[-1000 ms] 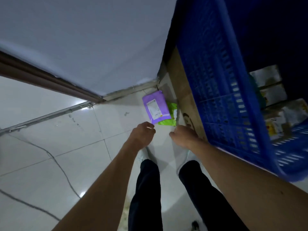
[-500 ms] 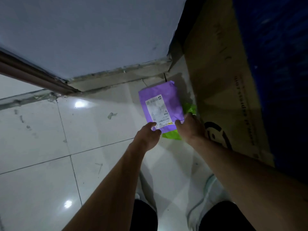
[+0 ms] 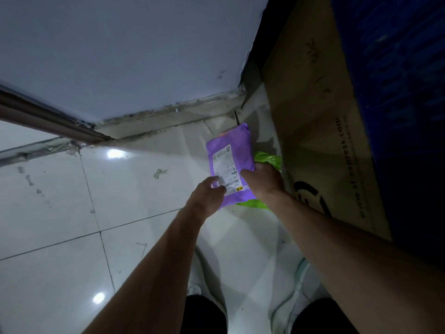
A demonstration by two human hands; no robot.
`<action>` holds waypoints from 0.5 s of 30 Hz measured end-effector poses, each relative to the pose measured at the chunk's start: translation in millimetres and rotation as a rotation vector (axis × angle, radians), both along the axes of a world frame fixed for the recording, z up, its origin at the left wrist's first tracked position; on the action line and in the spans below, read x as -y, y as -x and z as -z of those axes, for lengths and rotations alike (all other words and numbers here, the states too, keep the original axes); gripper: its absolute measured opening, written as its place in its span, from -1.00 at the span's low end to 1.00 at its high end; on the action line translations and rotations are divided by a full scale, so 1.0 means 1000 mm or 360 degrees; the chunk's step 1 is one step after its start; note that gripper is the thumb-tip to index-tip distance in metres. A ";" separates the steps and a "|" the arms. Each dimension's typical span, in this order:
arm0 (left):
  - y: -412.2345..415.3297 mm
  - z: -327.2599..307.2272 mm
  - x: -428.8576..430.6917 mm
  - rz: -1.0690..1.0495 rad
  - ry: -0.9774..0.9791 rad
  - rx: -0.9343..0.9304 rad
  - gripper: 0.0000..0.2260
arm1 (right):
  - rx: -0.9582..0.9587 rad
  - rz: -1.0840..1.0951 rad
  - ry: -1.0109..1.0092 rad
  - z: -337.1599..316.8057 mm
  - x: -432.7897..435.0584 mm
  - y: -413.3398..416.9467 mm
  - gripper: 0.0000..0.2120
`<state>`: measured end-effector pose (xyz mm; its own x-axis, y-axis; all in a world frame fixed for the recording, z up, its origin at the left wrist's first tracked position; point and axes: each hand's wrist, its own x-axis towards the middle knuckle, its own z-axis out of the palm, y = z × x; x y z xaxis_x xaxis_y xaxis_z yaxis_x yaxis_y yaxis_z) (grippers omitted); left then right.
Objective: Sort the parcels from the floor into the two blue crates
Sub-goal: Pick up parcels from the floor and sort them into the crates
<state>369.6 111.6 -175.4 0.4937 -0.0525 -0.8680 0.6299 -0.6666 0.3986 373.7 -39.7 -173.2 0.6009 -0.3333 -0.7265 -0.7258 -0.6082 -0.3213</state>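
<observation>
Landmark: cardboard box (image 3: pixel 313 116), brown, printed txt + black logo on its side, standing on tiled floor (image 3: pixel 144 201).

Purple parcel (image 3: pixel 237 150): flat poly mailer w/ white label (image 3: pixel 225 165) + barcode facing up, just left of box near its bottom edge, not touching it. Held at near end by both grips. Far end pointing to the corner left of box; on floor or clear of it, can't tell.

Left grip (image 3: pixel 207 195): on parcel's side away from box, fingers curled, closed onto near-left edge, thumb tip on label by barcode. Nothing else in it.

Right grip (image 3: pixel 265 180): betw. parcel and box, closed on parcel's box-side edge, thumb laid across purple face. Other fingers hidden under parcel; touching anything below or not, can't tell.

Green parcel (image 3: pixel 268 159): bright green bag under purple parcel, poking out on box side + at near end. Close to foot of box; touching it or not, can't tell.

Blue crate (image 3: pixel 397 80): lattice wall, right of box, directly beside it, dark + blurred. Contents not visible.

Grey wall (image 3: pixel 120 56): left of + behind box, rough seam at floor. White shoes (image 3: pixel 298 292) + dark trouser legs (image 3: pixel 207 314): near side of box, well apart from parcels.
</observation>
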 end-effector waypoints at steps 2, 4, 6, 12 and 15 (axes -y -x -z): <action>-0.006 -0.025 -0.004 -0.0039 -0.0024 0.0032 -0.57 | -0.0019 0.0061 -0.0116 -0.026 0.001 -0.002 -0.73; -0.015 -0.058 -0.009 -0.0061 -0.0055 0.0164 -0.65 | -0.0058 0.0077 -0.0212 -0.059 0.000 -0.005 -0.68; -0.028 -0.103 -0.010 0.0012 -0.0093 0.0330 -0.66 | -0.0062 0.0105 -0.0309 -0.100 -0.003 -0.009 -0.71; -0.067 -0.266 -0.005 0.0375 -0.0184 0.0560 -0.57 | -0.0041 0.0082 -0.0417 -0.255 -0.012 -0.021 -0.79; -0.069 -0.356 -0.004 0.0643 -0.0201 0.0724 -0.47 | 0.0004 -0.0045 -0.0472 -0.343 -0.019 -0.020 -0.59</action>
